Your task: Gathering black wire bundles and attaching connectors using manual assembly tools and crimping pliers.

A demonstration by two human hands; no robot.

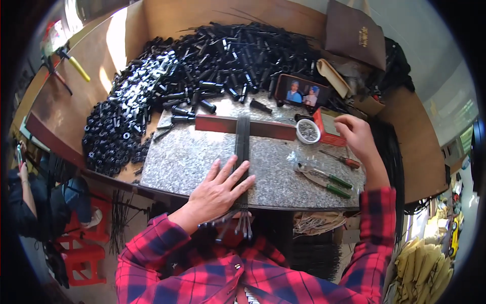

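Your left hand (217, 187) lies spread, unclenched, on slim black rods (242, 137); whether your right hand (358, 138) grasps, I can't tell.

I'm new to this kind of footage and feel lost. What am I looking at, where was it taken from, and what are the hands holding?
There is no machine here, just one person's bare hands. The view comes from a fisheye camera on the person's head, looking down, so straight edges bend.

The left hand is spread over a bundle of thin dark rods, which crosses a dark red bar on a speckled grey slab. The right hand is by a red box; whether it pinches anything is unclear.

Also on the slab are a white cup of small metal pieces, green-handled pliers and a screwdriver. Behind is a heap of black parts.
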